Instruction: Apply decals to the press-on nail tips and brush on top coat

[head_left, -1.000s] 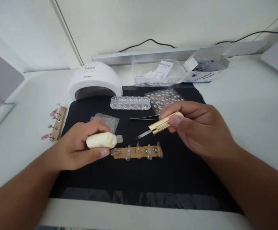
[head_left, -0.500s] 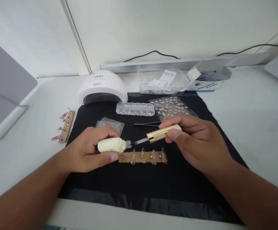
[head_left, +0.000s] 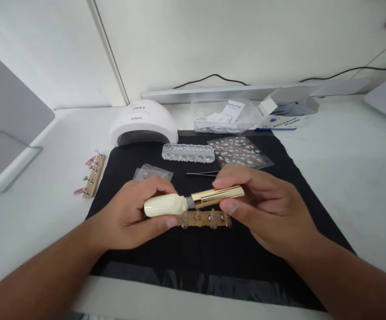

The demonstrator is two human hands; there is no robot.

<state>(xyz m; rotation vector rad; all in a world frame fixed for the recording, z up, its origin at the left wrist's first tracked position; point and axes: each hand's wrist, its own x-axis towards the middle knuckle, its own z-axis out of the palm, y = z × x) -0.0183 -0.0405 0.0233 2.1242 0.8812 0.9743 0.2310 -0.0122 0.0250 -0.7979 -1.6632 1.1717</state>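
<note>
My left hand (head_left: 131,213) grips a cream-coloured bottle (head_left: 162,206) lying on its side in the air, its neck towards the right. Between the thumb and fingers of my right hand (head_left: 266,204) is a ribbed gold cap (head_left: 217,196), its end at the bottle's clear neck. The brush is hidden inside the neck and bottle. Below and just beyond the bottle lies a wooden strip (head_left: 204,219) bearing several clear nail tips on metal studs; its left end is covered by my left thumb.
On the black mat (head_left: 179,258) lie a clear compartment case (head_left: 188,153), sticker sheets (head_left: 241,151) and tweezers (head_left: 201,174). Behind stand a white lamp (head_left: 144,122), a clear bin (head_left: 219,129) and an alcohol pad box (head_left: 284,121). Another stud strip (head_left: 96,178) is left.
The gold cap has moved left and its brush has gone into the bottle's neck. My left hand has shifted slightly right with the bottle.
</note>
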